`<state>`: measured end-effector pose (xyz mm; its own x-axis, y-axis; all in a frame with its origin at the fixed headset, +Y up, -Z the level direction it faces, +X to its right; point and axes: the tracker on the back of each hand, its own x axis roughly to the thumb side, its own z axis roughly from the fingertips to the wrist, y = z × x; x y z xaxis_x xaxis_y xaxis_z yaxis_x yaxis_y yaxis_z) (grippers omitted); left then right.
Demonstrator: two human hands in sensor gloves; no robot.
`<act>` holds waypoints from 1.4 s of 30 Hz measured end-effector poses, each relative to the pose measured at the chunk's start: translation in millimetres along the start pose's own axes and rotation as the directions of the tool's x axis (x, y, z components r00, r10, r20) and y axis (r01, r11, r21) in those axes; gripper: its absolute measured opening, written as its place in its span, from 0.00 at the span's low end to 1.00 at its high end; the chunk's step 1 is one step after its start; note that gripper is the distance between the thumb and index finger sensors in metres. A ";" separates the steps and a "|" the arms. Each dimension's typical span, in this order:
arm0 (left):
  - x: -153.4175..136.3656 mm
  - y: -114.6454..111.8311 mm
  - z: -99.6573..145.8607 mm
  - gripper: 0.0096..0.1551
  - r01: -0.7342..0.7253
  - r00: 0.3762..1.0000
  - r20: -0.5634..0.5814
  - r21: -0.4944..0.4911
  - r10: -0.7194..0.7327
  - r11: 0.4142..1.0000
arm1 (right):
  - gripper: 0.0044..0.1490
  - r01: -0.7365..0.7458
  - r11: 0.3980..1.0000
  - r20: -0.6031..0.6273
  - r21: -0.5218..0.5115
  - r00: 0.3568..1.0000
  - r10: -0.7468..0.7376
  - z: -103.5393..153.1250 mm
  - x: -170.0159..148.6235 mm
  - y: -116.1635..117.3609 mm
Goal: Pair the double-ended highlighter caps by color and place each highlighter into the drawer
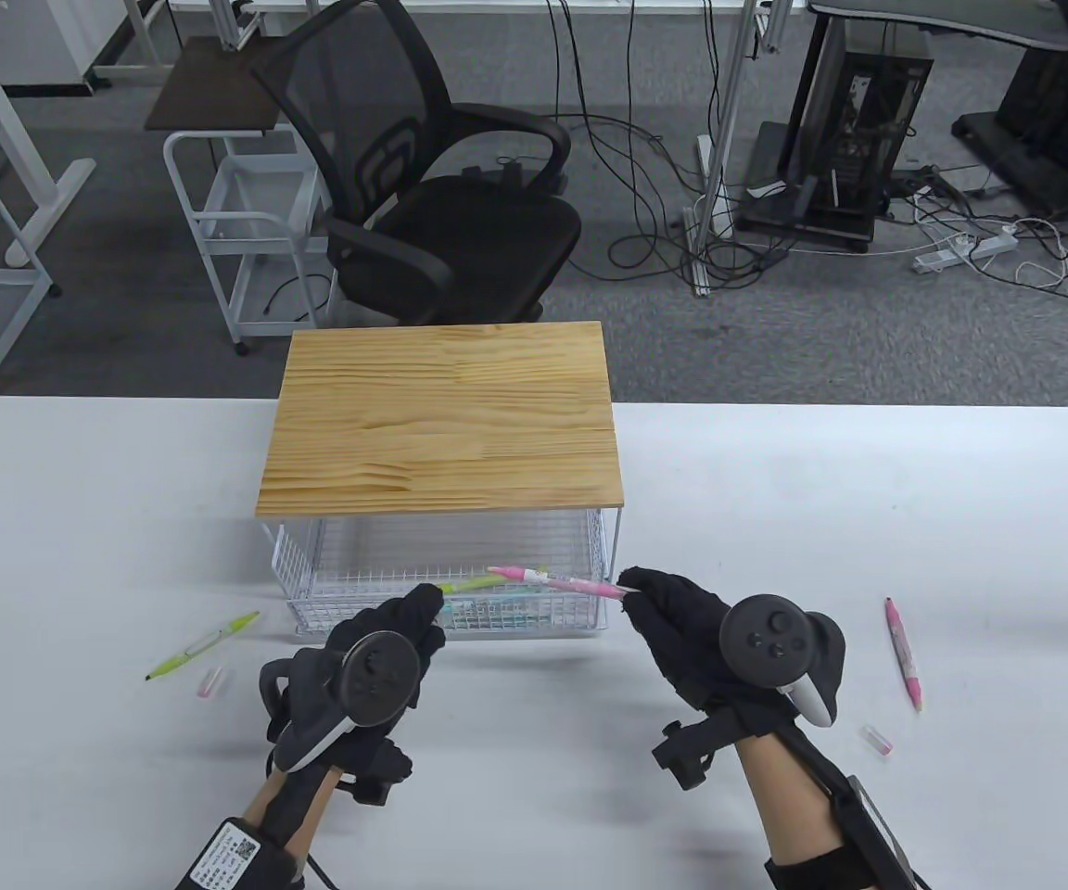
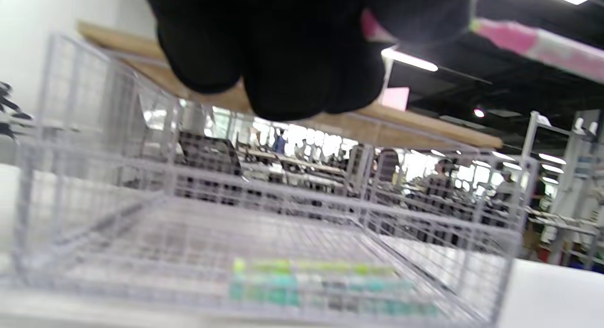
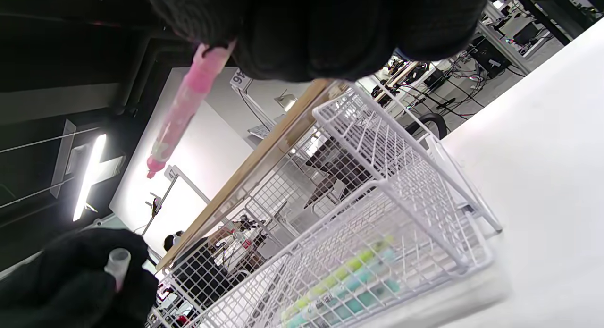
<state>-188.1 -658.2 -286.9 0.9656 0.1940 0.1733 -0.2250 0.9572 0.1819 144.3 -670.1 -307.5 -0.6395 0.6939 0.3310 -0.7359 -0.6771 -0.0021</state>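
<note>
My right hand (image 1: 634,590) pinches one end of a pink highlighter (image 1: 553,579) and holds it level over the open white wire drawer (image 1: 302,607). The pen's far end points at my left hand (image 1: 429,607), which hovers at the drawer's front rim. In the right wrist view the left hand (image 3: 80,276) pinches a small clear cap (image 3: 117,263), and the pink highlighter (image 3: 181,111) hangs from my right fingers. A yellow-green highlighter (image 3: 351,266) and teal ones (image 3: 349,290) lie in the drawer (image 3: 424,196).
The drawer sits under a wood-topped wire rack (image 1: 441,426). On the table to the left lie a yellow-green highlighter (image 1: 205,644) and a pink cap (image 1: 210,683). To the right lie a second pink highlighter (image 1: 905,654) and a loose cap (image 1: 877,739).
</note>
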 end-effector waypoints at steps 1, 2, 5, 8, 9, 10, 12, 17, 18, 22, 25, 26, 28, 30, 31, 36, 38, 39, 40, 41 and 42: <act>-1.6 1.1 0.0 0.27 0.004 1.000 -0.005 0.007 -0.004 1.000 | 0.28 -0.006 1.000 0.001 0.005 1.000 0.006 -0.2 0.3 1.6; -3.2 1.7 -0.2 0.27 0.005 1.000 -0.005 0.010 -0.005 1.000 | 0.28 -0.012 1.000 0.004 0.013 1.000 0.012 -0.3 0.9 3.6; -4.5 2.2 -0.9 0.27 0.002 1.000 -0.009 0.017 -0.002 1.000 | 0.28 -0.022 0.999 0.014 0.036 1.000 0.022 -0.4 2.7 8.3; -3.3 1.7 -1.3 0.27 0.004 1.000 -0.005 0.015 -0.004 1.000 | 0.28 -0.030 0.998 0.025 0.058 0.999 0.029 -0.1 4.7 13.2; -2.6 1.2 -1.3 0.27 0.007 1.000 -0.001 0.013 -0.007 1.000 | 0.28 -0.037 0.997 0.030 0.067 0.999 0.035 -0.1 5.6 15.2; -2.2 0.8 -1.2 0.27 0.009 1.000 0.001 0.013 -0.009 1.000 | 0.28 -0.041 0.997 0.033 0.072 0.999 0.038 -0.1 6.2 16.5; -0.9 -0.1 -1.0 0.26 0.017 1.000 0.007 0.011 -0.017 1.000 | 0.28 -0.044 0.996 0.038 0.083 0.998 0.041 0.1 7.5 19.1; 2.4 -1.8 -0.2 0.26 0.030 0.999 0.024 0.008 -0.030 1.000 | 0.28 -0.040 0.995 0.045 0.096 0.998 0.036 0.6 8.2 22.0; 3.3 -2.2 -0.1 0.26 0.033 0.999 0.028 0.009 -0.033 0.999 | 0.28 -0.040 0.994 0.046 0.098 0.998 0.036 0.7 8.2 22.3; 7.1 -3.5 0.9 0.26 0.043 0.998 0.047 0.010 -0.043 0.999 | 0.28 -0.039 0.994 0.049 0.102 0.998 0.034 0.8 7.9 23.1; 9.7 -3.6 1.9 0.27 0.050 0.997 0.058 0.016 -0.051 0.999 | 0.28 -0.037 0.993 0.053 0.110 0.998 0.031 0.9 8.0 24.2; 10.9 -3.7 2.3 0.27 0.054 0.996 0.063 0.020 -0.055 0.998 | 0.28 -0.038 0.993 0.055 0.114 0.998 0.032 0.9 8.2 24.8; 12.5 -3.9 3.0 0.27 0.057 0.996 0.073 0.020 -0.058 0.998 | 0.28 -0.040 0.992 0.057 0.119 0.998 0.033 0.9 8.5 25.8; 14.4 -3.9 3.8 0.26 0.059 0.994 0.089 0.021 -0.061 0.998 | 0.28 -0.037 0.992 0.059 0.123 0.998 0.030 1.0 8.7 26.6; 15.4 -3.8 4.3 0.27 0.058 0.994 0.097 0.023 -0.060 0.998 | 0.28 -0.033 0.991 0.059 0.126 0.998 0.026 1.1 8.8 27.0; 19.8 -2.1 7.8 0.26 0.062 0.989 0.130 0.047 -0.068 0.997 | 0.28 -0.029 0.991 0.062 0.131 0.998 0.021 1.4 8.7 27.9; 20.5 -0.6 8.9 0.26 0.067 0.985 0.154 0.055 -0.075 0.996 | 0.28 -0.019 0.990 0.065 0.138 0.998 0.010 1.0 7.1 27.2; 20.7 0.0 9.6 0.26 0.064 0.983 0.171 0.054 -0.072 0.997 | 0.28 -0.010 0.989 0.065 0.145 0.998 0.001 0.7 6.1 26.8; 20.9 0.3 10.2 0.27 0.063 0.981 0.181 0.057 -0.072 0.996 | 0.28 -0.004 0.988 0.067 0.152 0.998 -0.006 0.4 5.5 26.4; 21.3 0.6 10.9 0.26 0.065 0.979 0.190 0.062 -0.075 0.996 | 0.28 0.000 0.988 0.068 0.155 0.998 -0.011 0.3 5.1 26.1; 22.0 1.0 11.7 0.26 0.072 0.976 0.202 0.070 -0.085 0.995 | 0.28 0.003 0.988 0.067 0.155 0.998 -0.014 0.2 4.8 25.7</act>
<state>-168.6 -655.5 -271.6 0.9349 0.0646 0.3491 -0.1632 0.9514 0.2610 122.3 -684.3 -305.8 -0.6131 0.6850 0.3936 -0.6945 -0.7048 0.1448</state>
